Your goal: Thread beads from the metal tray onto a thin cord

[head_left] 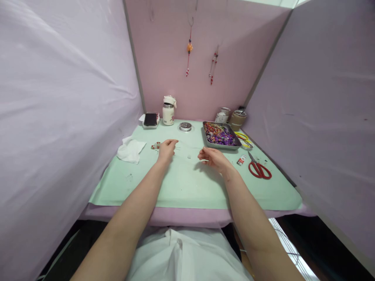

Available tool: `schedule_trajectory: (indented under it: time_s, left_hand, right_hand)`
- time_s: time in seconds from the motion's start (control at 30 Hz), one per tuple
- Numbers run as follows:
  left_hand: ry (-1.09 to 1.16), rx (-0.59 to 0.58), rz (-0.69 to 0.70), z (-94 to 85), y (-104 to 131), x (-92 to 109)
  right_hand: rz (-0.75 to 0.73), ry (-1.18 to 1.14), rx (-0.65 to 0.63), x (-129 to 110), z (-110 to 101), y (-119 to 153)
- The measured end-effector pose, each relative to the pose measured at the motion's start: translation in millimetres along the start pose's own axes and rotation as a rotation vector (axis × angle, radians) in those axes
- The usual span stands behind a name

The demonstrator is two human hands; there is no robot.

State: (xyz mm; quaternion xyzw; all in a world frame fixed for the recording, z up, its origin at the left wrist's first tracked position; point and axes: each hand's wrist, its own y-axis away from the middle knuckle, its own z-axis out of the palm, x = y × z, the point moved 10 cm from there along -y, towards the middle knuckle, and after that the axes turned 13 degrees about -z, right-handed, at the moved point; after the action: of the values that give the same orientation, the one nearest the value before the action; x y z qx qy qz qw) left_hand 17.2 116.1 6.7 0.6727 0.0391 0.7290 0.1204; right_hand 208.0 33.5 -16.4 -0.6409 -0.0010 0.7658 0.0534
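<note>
1. Left hand [166,149] rests on the pale green table mat [181,187], fingers curled loosely inward; it seems to pinch one end of a thin, nearly clear thread [187,147], though the strand is too fine to be sure of the grip.
2. Right hand [212,157] hovers just above the mat, palm down, fingertips drawn together as if nipping the other end of that thread; whether it truly holds it I cannot tell.
3. That faint strand lies between the two hands, its long axis running left to right across the mat, slightly farther from the body at the left end.
4. Just beside the left hand, on its outer side, sits a small red and white beaded piece [155,146]; the left hand is clearly the nearer one to it.
5. Beyond the right hand, and a little to its right, stands a shallow metal tray of purple and red beads [220,135]; the right hand is nearer to it.
6. Red-handled scissors [259,169] lie to the right of the right hand, well apart from the left.
</note>
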Motion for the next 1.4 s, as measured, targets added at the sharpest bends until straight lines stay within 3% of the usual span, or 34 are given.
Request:
schedule_trajectory:
  time_s: [0.17,0.23,0.3,0.37,0.4,0.57,0.7,0.97,1.27,1.4]
  left_hand:
    - [-0.363,0.159,0.425,9.8,32,33]
    - [-0.461,0.069,0.540,28.3,45,37]
    - [-0.578,-0.149,0.555,55.7,54,27]
    - [-0.680,-0.361,0.503,79.2,60,8]
    - [-0.695,-0.399,0.468,84.2,61,0]
    - [-0.580,-0.378,0.312,86.3,52,-16]
    - [-0.275,-0.465,0.121,85.7,43,-24]
    - [0.237,-0.412,-0.149,65.3,28,-33]
    - [0.423,-0.470,-0.323,66.0,26,-45]
    - [0.418,-0.479,-0.328,65.8,27,-42]
  right_hand:
    - [0.031,-0.007,0.001,1,1,2]
    - [0.025,-0.008,0.007,1,2,3]
    - [0.008,0.006,-0.002,1,5,2]
    - [-0.017,0.037,-0.010,0,8,2]
    - [-0.034,0.060,-0.008,-1,9,1]
    - [-0.147,0.250,0.036,-10,9,-1]
    - [-0.164,0.321,-0.015,-11,20,0]
    - [-0.157,0.290,-0.107,-12,34,5]
    - [-0.176,0.507,-0.123,-11,36,5]
    - [-0.217,0.537,-0.149,-14,39,5]
